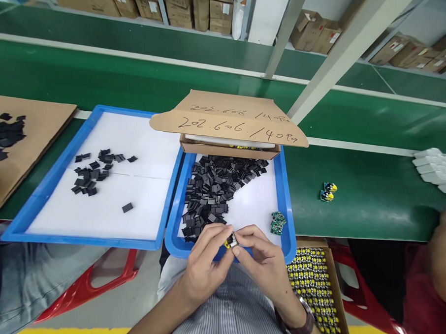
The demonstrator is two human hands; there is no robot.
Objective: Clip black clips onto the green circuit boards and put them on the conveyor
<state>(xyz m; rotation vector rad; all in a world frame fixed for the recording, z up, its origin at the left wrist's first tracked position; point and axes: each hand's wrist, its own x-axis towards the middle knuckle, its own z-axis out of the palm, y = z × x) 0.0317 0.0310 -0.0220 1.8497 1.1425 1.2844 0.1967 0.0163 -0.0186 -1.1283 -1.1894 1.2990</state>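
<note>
My left hand [210, 252] and my right hand [261, 260] meet over the near edge of a blue tray [288, 199]. Between their fingertips they pinch a small electronic part [231, 240] with yellow, black and pale sides; the fingers cover some of it. Black plastic pieces [214, 186] lie heaped across the tray's left and back. To the right of the heap, a few green circuit boards [277, 223] rest on the white tray floor. A cardboard box [229, 148] with handwriting on its raised flap [230, 118] sits at the tray's back, with yellow-topped parts inside.
On the left is a second blue tray [90, 240] with scattered black pieces [93, 173]. Two yellow-topped parts [329, 192] stand on the green table [369, 193]. Below right, a carton [338, 290] holds rows of similar parts. People sit on both sides; a slanted post [346, 59] rises behind.
</note>
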